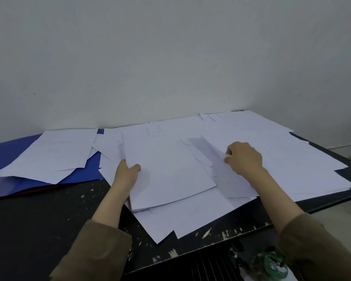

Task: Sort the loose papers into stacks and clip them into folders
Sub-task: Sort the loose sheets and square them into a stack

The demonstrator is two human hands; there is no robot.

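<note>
Left hand [128, 171] grips the left edge of a neat paper stack [166, 169] mid-table, thumb on top. Right hand [243, 158] pinches a single sheet [231, 179] just beside it (loose papers [271, 147] toward the right edge). Blue folder [8, 157] at far-left corner w/ more sheets on it.

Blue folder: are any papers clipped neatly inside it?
No: the blue folder lies under a loose pile of white sheets fanned unevenly across it.

Head view, looking forward-down, near table [39, 216].
</note>
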